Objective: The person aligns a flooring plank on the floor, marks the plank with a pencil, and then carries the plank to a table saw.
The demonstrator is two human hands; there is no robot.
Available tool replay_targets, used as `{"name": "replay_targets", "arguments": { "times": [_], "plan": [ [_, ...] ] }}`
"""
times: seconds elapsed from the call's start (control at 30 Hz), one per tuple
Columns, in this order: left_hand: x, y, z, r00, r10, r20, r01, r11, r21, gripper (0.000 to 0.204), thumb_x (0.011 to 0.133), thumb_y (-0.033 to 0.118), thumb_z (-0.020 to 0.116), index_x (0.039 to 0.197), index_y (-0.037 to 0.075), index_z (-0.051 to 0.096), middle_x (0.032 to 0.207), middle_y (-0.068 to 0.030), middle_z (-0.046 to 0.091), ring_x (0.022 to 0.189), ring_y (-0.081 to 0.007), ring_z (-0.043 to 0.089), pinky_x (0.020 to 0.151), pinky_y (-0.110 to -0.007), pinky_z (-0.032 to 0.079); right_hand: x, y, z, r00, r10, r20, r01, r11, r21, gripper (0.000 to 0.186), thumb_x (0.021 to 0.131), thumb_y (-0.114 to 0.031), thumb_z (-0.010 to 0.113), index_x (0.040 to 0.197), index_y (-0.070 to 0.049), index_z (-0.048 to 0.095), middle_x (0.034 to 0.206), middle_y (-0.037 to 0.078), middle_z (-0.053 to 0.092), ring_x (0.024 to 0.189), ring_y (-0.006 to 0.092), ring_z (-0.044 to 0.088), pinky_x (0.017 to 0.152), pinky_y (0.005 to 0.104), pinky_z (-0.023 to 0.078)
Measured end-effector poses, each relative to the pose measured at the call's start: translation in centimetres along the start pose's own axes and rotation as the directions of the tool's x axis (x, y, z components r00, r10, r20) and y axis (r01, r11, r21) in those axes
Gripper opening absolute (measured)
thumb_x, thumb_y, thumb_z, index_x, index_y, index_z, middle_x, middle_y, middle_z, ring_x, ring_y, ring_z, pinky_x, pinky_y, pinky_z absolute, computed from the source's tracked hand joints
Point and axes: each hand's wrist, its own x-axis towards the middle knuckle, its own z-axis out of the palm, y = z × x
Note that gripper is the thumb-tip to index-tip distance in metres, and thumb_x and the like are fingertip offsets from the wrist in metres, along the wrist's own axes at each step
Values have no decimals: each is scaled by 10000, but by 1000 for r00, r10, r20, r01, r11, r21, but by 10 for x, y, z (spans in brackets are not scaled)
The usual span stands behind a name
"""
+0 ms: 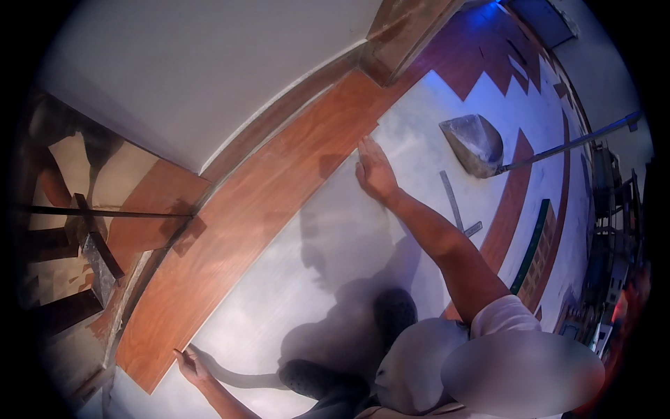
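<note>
A long reddish-brown wood floor plank point(230, 234) lies along the base of a pale wall. My left hand point(193, 368) is at its near-left end, with thumb and fingers closed on the plank's edge. Farther up the same edge, my right hand point(377, 171) rests with its fingers stretched out and pressed together against the side of the plank. The fingers' undersides are hidden. My knees and shadow lie between the two arms, over the whitish floor sheet point(272, 293).
A dustpan point(474, 145) with a long handle lies to the right, near a grey metal strip point(452, 201). Beyond are loose planks point(504, 209) and a green-edged stack point(534, 248). Dark offcuts point(63, 311) lie through the opening at left. Laid flooring point(467, 49) continues at the far end.
</note>
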Motion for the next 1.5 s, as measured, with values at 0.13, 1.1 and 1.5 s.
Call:
{"name": "replay_targets", "arguments": {
  "times": [0.13,1.1,1.5],
  "plan": [
    [-9,4,7,1000,-12,19,13,995,-99,389,985,-26,580,1353,-109,485,1386,-218,528,1287,-322,495,1128,-447,447,1,1,0,998,5,55,-5,1000,-8,615,948,-191,525,1456,117,365,1534,316,351,1471,412,297,1242,454,210],
    [3,50,-27,933,358,26,-310,769,559,391,1065,152,532,1282,-172,518,1265,-164,579,1113,-178,537,994,-262,463,2,2,-6,992,-34,118,41,997,-61,803,943,-369,581,1492,131,275,1581,312,257,1512,390,209,1259,437,150],
    [5,88,-31,943,319,95,-332,879,343,337,1030,80,581,1259,-167,566,1211,-147,634,1069,-182,570,981,-282,513,2,4,-5,987,-47,151,58,996,-71,907,929,-429,605,1520,125,197,1601,308,211,1523,391,174,1260,437,128]
  ]
}}
